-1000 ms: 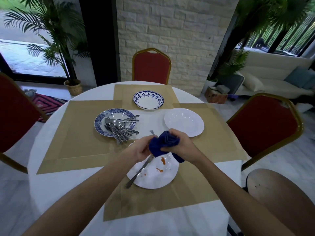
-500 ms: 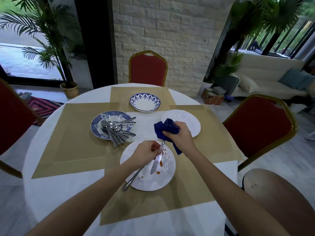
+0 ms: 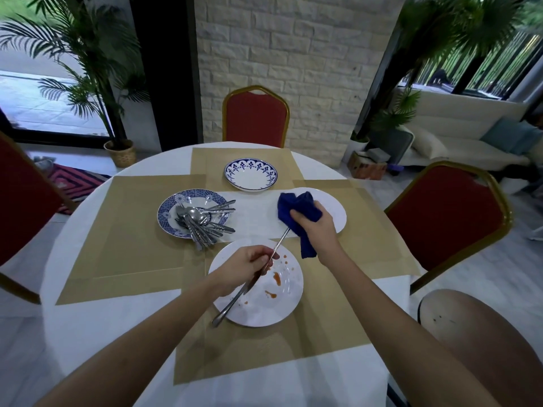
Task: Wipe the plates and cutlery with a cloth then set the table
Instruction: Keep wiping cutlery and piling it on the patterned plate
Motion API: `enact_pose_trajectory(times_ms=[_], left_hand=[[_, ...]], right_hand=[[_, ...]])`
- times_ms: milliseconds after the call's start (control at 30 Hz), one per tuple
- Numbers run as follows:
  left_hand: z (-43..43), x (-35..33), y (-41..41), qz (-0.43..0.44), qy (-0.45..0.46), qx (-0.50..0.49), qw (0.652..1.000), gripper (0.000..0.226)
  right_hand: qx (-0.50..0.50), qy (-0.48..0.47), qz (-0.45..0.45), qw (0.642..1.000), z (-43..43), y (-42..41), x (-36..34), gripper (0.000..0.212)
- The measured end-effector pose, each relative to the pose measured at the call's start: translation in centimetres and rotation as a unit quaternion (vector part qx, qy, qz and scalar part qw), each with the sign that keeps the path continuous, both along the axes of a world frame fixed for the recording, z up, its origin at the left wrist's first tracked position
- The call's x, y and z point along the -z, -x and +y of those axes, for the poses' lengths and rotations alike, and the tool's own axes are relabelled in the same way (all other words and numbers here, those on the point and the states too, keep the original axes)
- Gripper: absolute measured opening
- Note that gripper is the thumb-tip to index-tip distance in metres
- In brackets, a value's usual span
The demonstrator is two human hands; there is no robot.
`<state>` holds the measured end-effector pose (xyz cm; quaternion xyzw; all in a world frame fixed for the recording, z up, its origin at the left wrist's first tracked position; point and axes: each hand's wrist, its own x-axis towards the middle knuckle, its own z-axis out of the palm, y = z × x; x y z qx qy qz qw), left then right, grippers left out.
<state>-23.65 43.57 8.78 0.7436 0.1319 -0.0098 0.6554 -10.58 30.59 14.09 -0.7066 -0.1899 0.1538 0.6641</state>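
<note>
Left hand point(image 3: 246, 267) pinches the slim silver metal utensil point(image 3: 277, 245) mid-shaft above the sauce-spotted round white plate point(image 3: 264, 312). Right hand point(image 3: 313, 230) clutches the dark blue cloth point(image 3: 296, 208) round its far end. The cloth has slid out towards the tip, so this piece looks nearly wiped!

The far end of the utensil point(image 3: 232, 303) disappears into the blue cloth point(image 3: 296, 210) bunched in the right hand point(image 3: 316, 230), so its kind cannot be told, and the left hand point(image 3: 246, 267) covers its middle. Cloth and right hand hide the left part of the far white plate point(image 3: 335, 210), and the cutlery pile point(image 3: 202, 223) left of it is too tangled to count.
</note>
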Motion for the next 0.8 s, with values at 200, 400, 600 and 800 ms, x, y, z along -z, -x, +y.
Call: enact_pose_trajectory(times_ms=[200,400,600,800], left_hand=[[-0.9,-0.7,-0.5,0.028,-0.219,0.008,0.975,0.028],[-0.6,-0.7,-0.7,0.007,-0.194,-0.026,0.981,0.027],[0.0,0.1,-0.2,0.028,-0.243,0.004,0.970,0.029],[0.5,1.8,-0.4,0.027,-0.336,-0.068,0.939,0.021]], right_hand=[[0.034,0.047,-0.039,0.998,0.6,0.6,0.9,0.018],[-0.136,0.113,-0.101,0.979,-0.1,1.1,1.6,0.027],[0.041,0.052,-0.040,0.997,0.5,0.0,1.0,0.022],[0.073,0.046,0.063,0.994,1.1,0.1,1.0,0.014]])
